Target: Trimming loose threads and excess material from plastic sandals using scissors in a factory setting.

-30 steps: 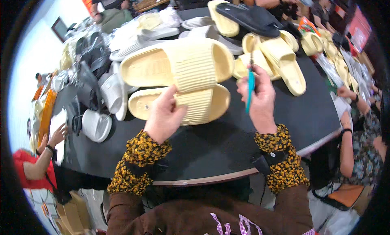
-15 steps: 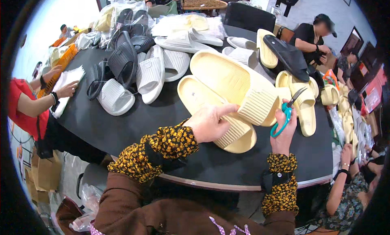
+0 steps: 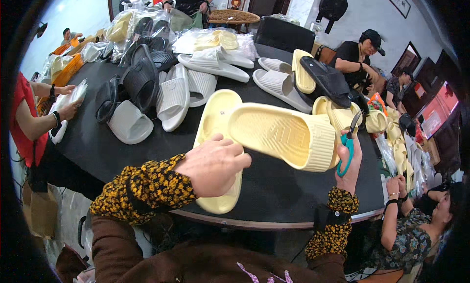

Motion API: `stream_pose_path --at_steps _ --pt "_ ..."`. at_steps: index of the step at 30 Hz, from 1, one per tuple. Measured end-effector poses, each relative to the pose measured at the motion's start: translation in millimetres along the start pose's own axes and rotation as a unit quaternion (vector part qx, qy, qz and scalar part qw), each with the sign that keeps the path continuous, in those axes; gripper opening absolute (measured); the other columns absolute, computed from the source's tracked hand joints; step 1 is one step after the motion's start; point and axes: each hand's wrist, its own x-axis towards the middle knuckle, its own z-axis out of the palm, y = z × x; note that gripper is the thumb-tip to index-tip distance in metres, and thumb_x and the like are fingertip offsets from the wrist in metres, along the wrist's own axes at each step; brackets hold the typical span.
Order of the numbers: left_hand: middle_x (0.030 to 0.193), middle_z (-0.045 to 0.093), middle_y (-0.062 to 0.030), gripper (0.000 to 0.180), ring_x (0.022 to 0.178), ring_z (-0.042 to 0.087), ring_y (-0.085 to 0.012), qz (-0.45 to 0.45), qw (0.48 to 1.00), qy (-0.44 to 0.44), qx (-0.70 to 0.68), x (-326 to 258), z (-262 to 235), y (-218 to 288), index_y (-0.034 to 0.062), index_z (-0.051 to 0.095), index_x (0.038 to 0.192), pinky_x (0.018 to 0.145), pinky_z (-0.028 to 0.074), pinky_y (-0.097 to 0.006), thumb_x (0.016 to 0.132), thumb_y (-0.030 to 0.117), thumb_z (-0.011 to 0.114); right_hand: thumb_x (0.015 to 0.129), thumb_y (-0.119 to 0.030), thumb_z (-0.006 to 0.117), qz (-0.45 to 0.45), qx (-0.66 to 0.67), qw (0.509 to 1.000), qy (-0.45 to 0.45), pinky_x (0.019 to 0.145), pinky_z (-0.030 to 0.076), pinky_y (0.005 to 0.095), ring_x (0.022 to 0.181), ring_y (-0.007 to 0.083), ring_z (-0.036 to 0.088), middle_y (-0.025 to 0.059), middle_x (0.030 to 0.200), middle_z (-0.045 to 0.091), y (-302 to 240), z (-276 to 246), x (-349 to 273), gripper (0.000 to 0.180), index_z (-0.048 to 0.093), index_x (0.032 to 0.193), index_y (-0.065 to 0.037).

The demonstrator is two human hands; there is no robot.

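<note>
My left hand [image 3: 220, 165] is closed on a pale yellow slipper [image 3: 215, 107], its fingers curled over the middle, where the strap is hidden. In my right hand [image 3: 350, 165] are small scissors [image 3: 346, 151] with teal handles, their dark blades pointing up. The same hand is at the strap end of a second yellow slipper [image 3: 274, 131], which is tilted with its footbed facing me. This slipper's heel overlaps the first one. Behind my right hand lie more yellow slippers [image 3: 338, 114].
Grey slippers [image 3: 174, 97] and black slippers [image 3: 142, 80] lie across the dark table [image 3: 132, 160]. A black slipper [image 3: 328, 80] leans on the right-hand pile. Bagged slippers [image 3: 215, 40] are at the back. Co-workers stand or sit around; one in red [image 3: 29, 116] holds clear plastic bags.
My left hand has moved left and toward me, bringing the first slipper with it, apart from the second one's strap. The second slipper has turned more level; my right hand still has the scissors.
</note>
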Motion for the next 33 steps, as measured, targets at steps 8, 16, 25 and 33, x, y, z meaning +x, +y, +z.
stream_pose_path --at_steps 8,16,25,33 --pt "0.084 0.055 -0.0013 0.01 0.096 0.05 -0.0193 0.169 0.977 0.007 0.128 -19 10 -13 0.0124 0.064 0.072 0.094 0.036 -0.04 0.063 0.016 0.064 0.072 -0.013 0.063 0.063 -0.043 0.994 -0.076 0.078 0.043 0.0211 0.082 0.0087 0.054 0.0012 0.094 0.056 -29 -26 -3 0.041 0.054 0.11 0.0" --pt "0.131 0.042 -0.0148 0.048 0.123 0.039 -0.0334 0.076 0.989 0.0 0.124 -51 22 -37 0.016 0.053 0.118 0.102 0.031 -0.047 0.072 0.015 0.066 0.072 -0.005 0.065 0.117 -0.057 0.986 -0.104 0.073 0.04 0.019 0.078 0.0068 0.05 -0.0013 0.087 0.053 -8 -35 -19 0.038 0.055 0.108 -0.002" --pt "0.14 0.035 -0.0207 0.081 0.121 0.039 -0.0405 -0.186 0.978 -0.091 -0.033 -79 28 -89 0.012 0.032 0.138 0.102 0.031 -0.047 0.072 0.036 0.073 0.073 -0.015 0.069 0.165 -0.073 0.97 -0.164 0.079 0.044 0.0231 0.086 0.0106 0.055 0.0036 0.095 0.057 7 -1 -15 0.043 0.052 0.109 0.0" --pt "0.137 0.04 -0.0159 0.084 0.123 0.039 -0.0358 -0.148 0.983 -0.079 -0.069 -74 26 -99 0.0101 0.036 0.136 0.104 0.03 -0.045 0.065 0.028 0.079 0.075 -0.008 0.063 0.226 -0.028 0.953 -0.201 0.08 0.043 0.0229 0.086 0.0101 0.055 0.0034 0.096 0.057 12 25 -21 0.036 0.053 0.107 0.001"
